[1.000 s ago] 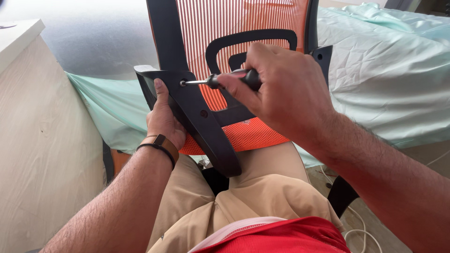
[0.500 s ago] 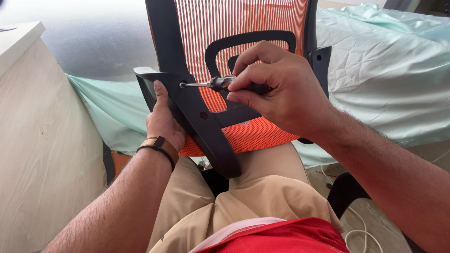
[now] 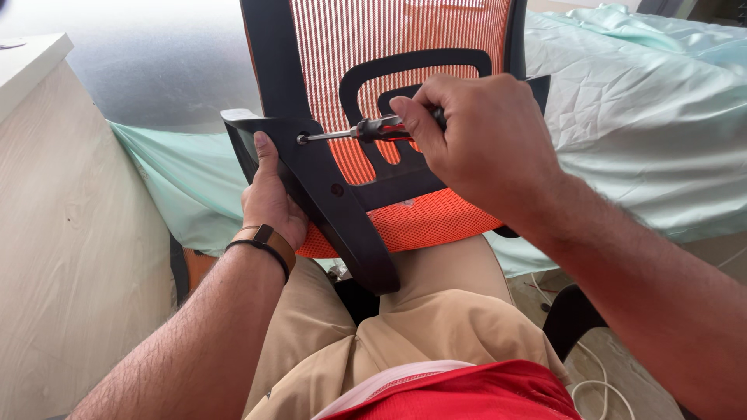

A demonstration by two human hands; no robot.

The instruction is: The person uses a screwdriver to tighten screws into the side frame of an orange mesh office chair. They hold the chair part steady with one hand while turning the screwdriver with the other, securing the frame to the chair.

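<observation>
Since before, the right hand [image 3: 482, 140] has rolled the screwdriver [image 3: 366, 130], clamped at its handle, while the left hand [image 3: 268, 198] grips the black armrest [image 3: 327, 194] at 9 o'clock; a tilted tip may slip from the screw [image 3: 301, 139].

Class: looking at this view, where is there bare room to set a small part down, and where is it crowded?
Free: the white cabinet top at upper left, and the green sheet on the right. Crowded: the chair back, with left hand, right hand and screwdriver.
</observation>
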